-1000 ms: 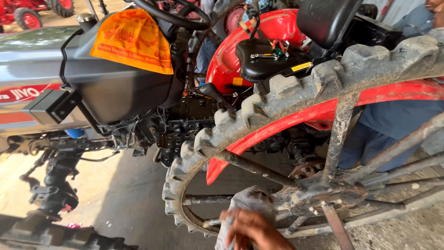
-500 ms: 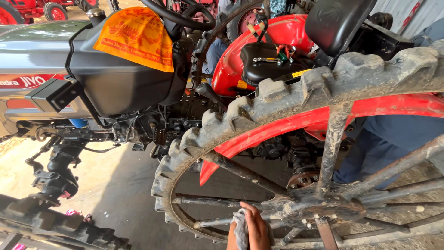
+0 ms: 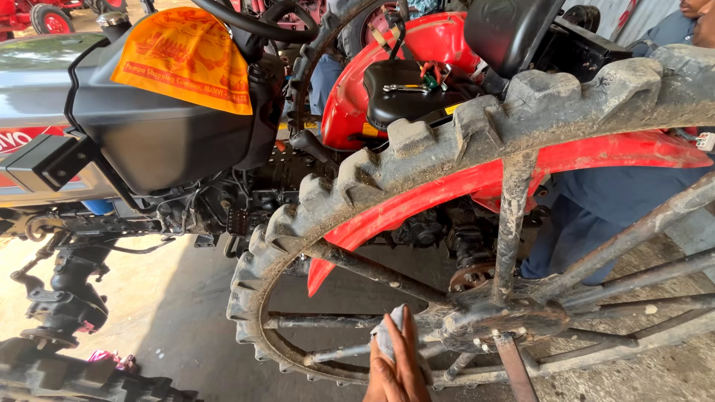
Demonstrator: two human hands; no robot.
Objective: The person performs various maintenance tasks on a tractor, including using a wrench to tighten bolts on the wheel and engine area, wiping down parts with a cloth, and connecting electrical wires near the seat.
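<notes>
An orange cloth [image 3: 186, 56] with printed lettering is draped over the grey hood [image 3: 45, 82]. Lower right, a pale rag [image 3: 389, 335] is pressed against a muddy steel spoke [image 3: 350, 351] — one hand [image 3: 398, 368], which one unclear, fingers together — inside the lugged tyre [image 3: 417, 149], beneath a red fender [image 3: 521, 175].

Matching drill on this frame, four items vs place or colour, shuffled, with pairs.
Things:
1. cloth
2. fender
3. flag
4. wrench

Descriptions:
A. orange, draped over the dark hood
B. lying on the black seat pan
C. pressed by a hand against a muddy wheel spoke
D. red, curving just under the lugged tyre

Pairs: 1-C, 2-D, 3-A, 4-B. Which hand it is cannot be told.
</notes>
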